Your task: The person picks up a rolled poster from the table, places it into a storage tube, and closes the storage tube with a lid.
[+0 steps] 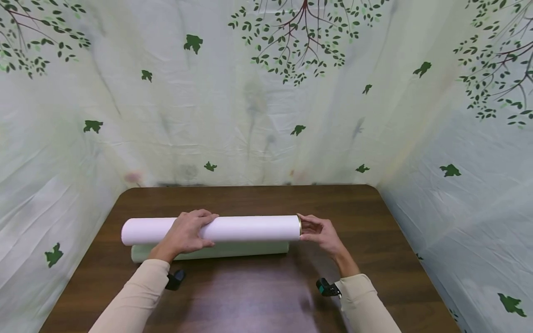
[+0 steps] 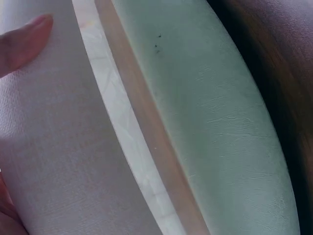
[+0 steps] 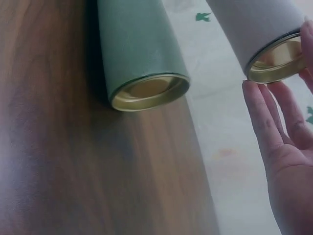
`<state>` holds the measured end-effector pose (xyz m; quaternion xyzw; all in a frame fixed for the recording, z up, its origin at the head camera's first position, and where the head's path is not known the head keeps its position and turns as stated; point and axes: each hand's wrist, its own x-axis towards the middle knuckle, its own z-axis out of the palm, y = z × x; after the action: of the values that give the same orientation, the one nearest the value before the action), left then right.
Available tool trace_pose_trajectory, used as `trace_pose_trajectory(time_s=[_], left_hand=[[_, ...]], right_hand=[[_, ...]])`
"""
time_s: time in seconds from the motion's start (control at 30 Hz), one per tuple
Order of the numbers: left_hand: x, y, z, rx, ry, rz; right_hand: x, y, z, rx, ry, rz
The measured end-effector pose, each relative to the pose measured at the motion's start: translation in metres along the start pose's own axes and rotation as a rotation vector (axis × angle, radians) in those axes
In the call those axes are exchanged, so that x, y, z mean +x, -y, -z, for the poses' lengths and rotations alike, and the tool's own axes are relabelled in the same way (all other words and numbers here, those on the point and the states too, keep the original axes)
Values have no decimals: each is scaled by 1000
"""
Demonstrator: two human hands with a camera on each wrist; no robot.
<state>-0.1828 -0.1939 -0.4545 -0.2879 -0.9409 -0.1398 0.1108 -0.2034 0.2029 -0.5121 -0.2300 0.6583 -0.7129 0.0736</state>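
A long white tube (image 1: 254,229) with a gold metal end lies sideways above a pale green tube (image 1: 250,249). My left hand (image 1: 187,233) grips the white tube left of its middle, fingers over the top and thumb along the near side. At its right end my right hand (image 1: 322,235) holds the rim between thumb and fingertips. The recessed gold end (image 3: 281,61) shows between these fingers in the right wrist view. There, a gap separates the white tube from the green tube (image 3: 139,44), which rests on the table and has a gold end too.
Both tubes are over a dark brown wooden table (image 1: 250,199) with rounded far corners. White fabric (image 1: 250,115) printed with green leaves and branches hangs behind the table and along both sides. A small dark camera (image 1: 326,287) sits at the right wrist, another (image 1: 176,280) at the left.
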Motion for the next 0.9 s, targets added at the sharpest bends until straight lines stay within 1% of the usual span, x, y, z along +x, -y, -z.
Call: trace_pose_trajectory(time_s=[0.13,0.23,0.53,0.67,0.9], left_hand=[[-1,-1,-1,18,-6,-12],[-1,-1,-2,32,-17,-23],[-5,-3,-6,41,-28,-61],[-5,-3,-5,53,-22,-52],[-6,-4,-5,14,-29,-25]], right_hand=[[-2,-1,-2,8,10,-21],[-4,-1,-3,7,-1,-24],[-15,-8,-5,16,9,22],[-16,-10,-6,19,3,42],[-10,-7,-3,45,17,50]])
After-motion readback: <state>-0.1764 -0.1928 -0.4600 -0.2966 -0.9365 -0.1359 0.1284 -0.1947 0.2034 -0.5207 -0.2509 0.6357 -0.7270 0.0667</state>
